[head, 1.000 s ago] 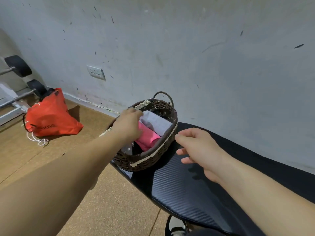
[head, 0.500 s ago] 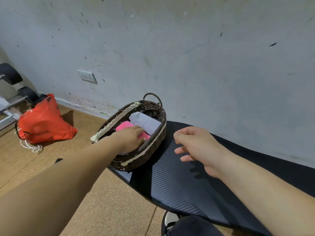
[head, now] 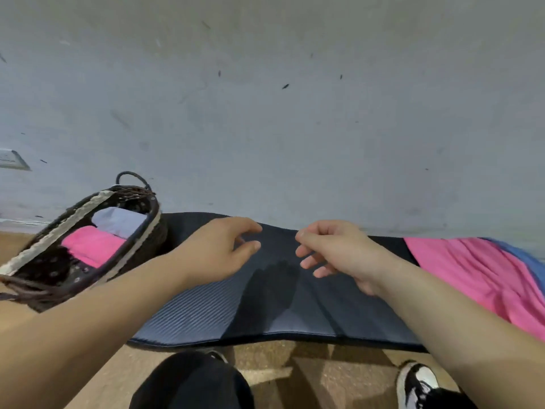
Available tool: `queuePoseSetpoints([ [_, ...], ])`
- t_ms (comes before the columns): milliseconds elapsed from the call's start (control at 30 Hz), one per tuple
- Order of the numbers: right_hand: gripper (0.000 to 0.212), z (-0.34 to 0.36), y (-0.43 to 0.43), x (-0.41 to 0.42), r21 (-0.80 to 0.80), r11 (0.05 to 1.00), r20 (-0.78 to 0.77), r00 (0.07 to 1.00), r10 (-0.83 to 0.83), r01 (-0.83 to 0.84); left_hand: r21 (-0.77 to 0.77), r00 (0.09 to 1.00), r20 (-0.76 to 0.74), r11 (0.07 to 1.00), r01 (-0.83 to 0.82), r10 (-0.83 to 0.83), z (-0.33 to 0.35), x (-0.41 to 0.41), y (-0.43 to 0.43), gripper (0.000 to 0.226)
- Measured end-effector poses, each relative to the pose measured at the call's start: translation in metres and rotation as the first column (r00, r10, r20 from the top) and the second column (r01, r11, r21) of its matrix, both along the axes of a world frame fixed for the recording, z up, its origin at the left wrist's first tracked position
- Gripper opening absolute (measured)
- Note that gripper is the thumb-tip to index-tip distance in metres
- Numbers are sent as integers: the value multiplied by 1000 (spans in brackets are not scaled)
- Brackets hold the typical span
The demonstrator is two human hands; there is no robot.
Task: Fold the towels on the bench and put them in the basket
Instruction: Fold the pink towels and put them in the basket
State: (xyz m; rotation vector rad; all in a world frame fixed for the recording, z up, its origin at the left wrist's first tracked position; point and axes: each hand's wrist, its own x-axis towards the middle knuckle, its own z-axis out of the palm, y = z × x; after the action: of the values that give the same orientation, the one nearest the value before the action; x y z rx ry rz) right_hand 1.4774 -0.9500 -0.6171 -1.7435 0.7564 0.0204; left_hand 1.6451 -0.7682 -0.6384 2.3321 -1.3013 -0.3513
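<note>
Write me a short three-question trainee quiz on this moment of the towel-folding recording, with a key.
1. True or false: the left hand and the right hand both hover over the bench and hold nothing.
2. How many folded towels show in the wicker basket? A) one B) two C) four
3. Fill in: the unfolded pink towel, next to a blue towel, lies on the bench at the person's ____ side.

Key
1. True.
2. B: a folded pink towel and a folded lavender towel.
3. Right.
</note>
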Motion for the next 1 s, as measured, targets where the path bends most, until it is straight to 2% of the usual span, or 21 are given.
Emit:
queuePoseSetpoints([
  [133,25,-13,-63,-63,-27,999,-68,996,-49,47,3,985,-104,990,142,-141,-10,-65,-72,37],
  [233,30,-17,-111,-103,103,975,-24,980,-198,199,19,965,-139,973,228,-223,-18,-106,-115,38],
  [333,28,-26,-154,-137,110,941,13,946,-323,319,13,953,-188,970,243,-236,-26,-139,-152,39],
  [400,26,-40,-176,-157,40,933,10,934,-357,357,7,950,-213,972,235,-228,-33,-157,-172,38],
  [467,22,-61,-200,-175,-130,911,19,920,-392,391,8,946,-231,972,235,-226,-39,-172,-189,36],
  [567,22,-87,-240,-203,-455,791,-15,885,-465,409,32,943,-226,966,257,-244,-48,-188,-209,35],
  [667,28,-109,-266,-221,-578,731,-110,854,-509,361,46,944,-219,964,261,-245,-52,-200,-222,35],
  [767,37,-125,-273,-219,-647,727,-215,859,-464,231,32,946,-222,968,250,-237,-58,-209,-229,35],
  [833,45,-123,-277,-220,-659,687,-153,840,-521,306,24,941,-243,969,246,-233,-61,-215,-228,34],
  [900,28,-114,-285,-230,-680,640,-104,817,-568,359,36,938,-258,967,251,-233,-64,-219,-227,34],
  [933,17,-112,-290,-237,-671,650,-118,815,-568,356,47,937,-259,966,254,-234,-65,-221,-227,34],
  [1000,23,-115,-296,-250,-611,709,-193,803,-564,352,64,937,-255,963,262,-238,-68,-225,-229,34],
])
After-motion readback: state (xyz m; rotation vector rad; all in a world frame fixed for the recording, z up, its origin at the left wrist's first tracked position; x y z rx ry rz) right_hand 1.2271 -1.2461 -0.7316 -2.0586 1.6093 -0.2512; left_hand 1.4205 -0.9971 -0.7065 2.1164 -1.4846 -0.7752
